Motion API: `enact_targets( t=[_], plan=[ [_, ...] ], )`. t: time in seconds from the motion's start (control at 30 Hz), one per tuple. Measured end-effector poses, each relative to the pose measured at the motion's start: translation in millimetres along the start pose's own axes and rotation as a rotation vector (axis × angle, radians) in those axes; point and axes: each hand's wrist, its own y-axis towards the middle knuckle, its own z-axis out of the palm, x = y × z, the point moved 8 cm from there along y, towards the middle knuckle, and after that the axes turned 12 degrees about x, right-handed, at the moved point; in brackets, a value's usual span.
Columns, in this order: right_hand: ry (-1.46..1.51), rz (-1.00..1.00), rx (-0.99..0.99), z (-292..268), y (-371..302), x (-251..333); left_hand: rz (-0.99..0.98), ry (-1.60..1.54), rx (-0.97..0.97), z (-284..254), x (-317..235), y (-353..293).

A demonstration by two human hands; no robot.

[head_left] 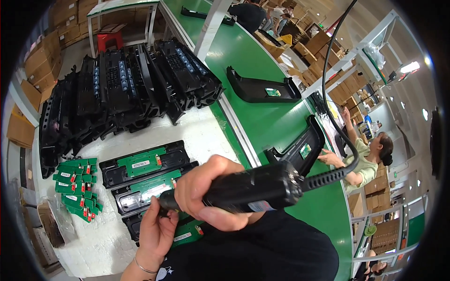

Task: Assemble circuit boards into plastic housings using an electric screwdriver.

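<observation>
My right hand (206, 189) is wrapped round a black corded electric screwdriver (255, 187), its nose pointing left and down over the black panels. At that nose my left hand (157, 229) is closed in a pinch; whatever its fingertips hold is too small to make out. Under the hands lie black plastic panels with green circuit boards on them: a far panel (110, 175), a middle panel (123, 201) partly covered by my hands, and a near one whose circuit board (186, 235) shows below my right hand. The screwdriver's bit is hidden.
Loose green circuit boards (77, 187) are heaped at the left of the white worktable (201, 133). Stacked black plastic housings (126, 84) stand behind. Along the right runs a green conveyor (234, 61) carrying black housings (262, 91). The screwdriver cord (328, 110) hangs from above. A co-worker (370, 159) reaches across.
</observation>
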Motion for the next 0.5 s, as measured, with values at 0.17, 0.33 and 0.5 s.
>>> enact_targets(
  t=[0.17,0.33,0.5],
  plan=[
    [0.022,0.017,-0.264,-33,1,-20,-0.154,0.062,0.09,11,6,1],
    [-0.104,-0.002,-0.213,-41,4,-24,-0.175,0.322,0.085,-3,-1,-9],
    [0.028,0.023,-0.337,-45,-2,-29,-0.066,0.377,0.117,-1,-10,-10]
  ],
)
